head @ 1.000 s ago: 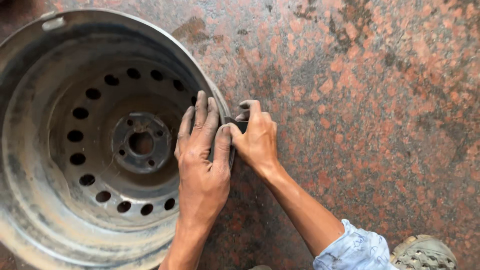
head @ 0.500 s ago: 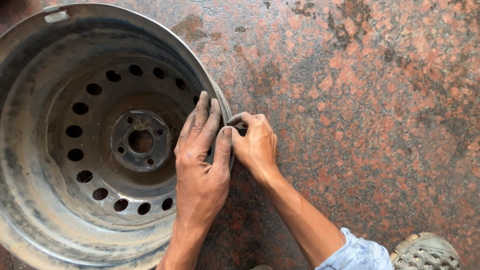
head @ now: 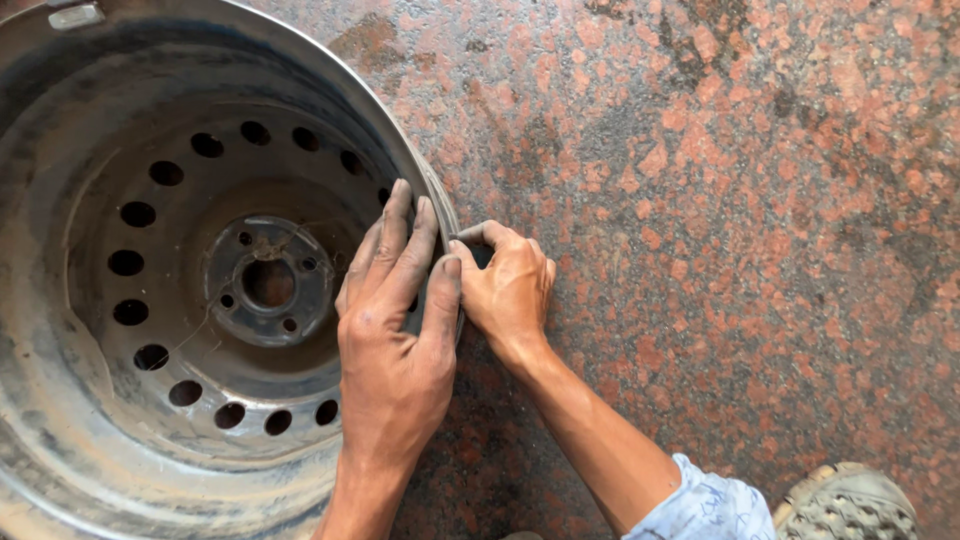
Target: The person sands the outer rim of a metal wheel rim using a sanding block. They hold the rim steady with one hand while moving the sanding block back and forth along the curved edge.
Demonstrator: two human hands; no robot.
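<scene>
Bare, grimy hands, a rolled pale blue patterned sleeve [head: 705, 505] on the right arm, a worn grey shoe [head: 850, 505].

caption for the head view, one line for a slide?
Both hands, left and right, press at a steel wheel rim's edge on speckled stone floor.

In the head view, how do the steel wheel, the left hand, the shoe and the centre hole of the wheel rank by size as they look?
1. Steel wheel
2. Left hand
3. Shoe, partly cut off by the frame, so unsure
4. Centre hole
</scene>
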